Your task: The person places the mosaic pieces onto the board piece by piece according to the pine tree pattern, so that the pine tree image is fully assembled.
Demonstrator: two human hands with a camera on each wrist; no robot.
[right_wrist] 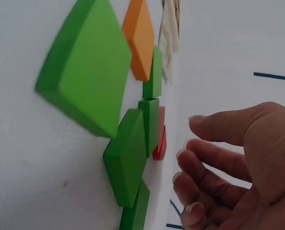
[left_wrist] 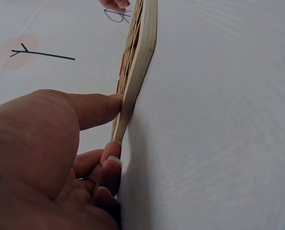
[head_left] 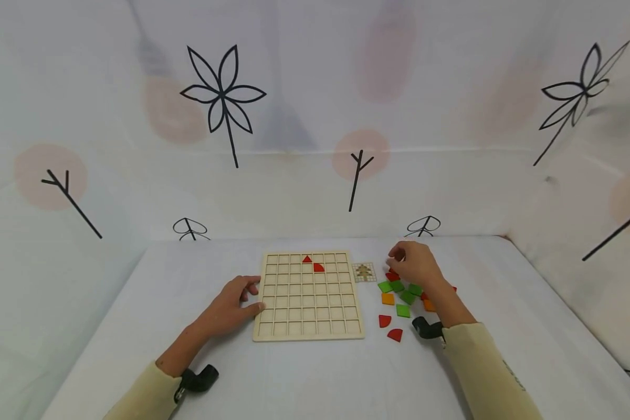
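Board: pale wooden board (head_left: 308, 296) with a square grid, flat on the white table (head_left: 304, 379), left of the loose pieces.
Left hand (head_left: 236, 306): at the board's left edge; thumb extended onto the rim, index fingertip touching farther along, other fingers loosely bent. Rests against the board without a closed grip.
Right hand (head_left: 413, 262): raised above the far end of the loose pieces; fingers half curled, a gap between thumb and index fingertip. Nothing seen in its hold from the right wrist view.
On the board: red triangle (head_left: 307, 259) in the far row; red quarter-round (head_left: 319, 268) one row nearer, one column to the right.
Card: small tree card (head_left: 364, 272), just beside the board's right edge, near its far corner.
Loose pieces: green pieces (head_left: 403, 311) clustered below the right hand; orange piece (head_left: 388, 298) among them, a second orange one partly behind the right forearm. Red pieces (head_left: 385, 321) at both the far and near ends.
Wrists: pale sleeves (head_left: 488, 367), black device (head_left: 427, 328) at each.
Backdrop: white cloth (head_left: 294, 192), black flower and twig drawings.
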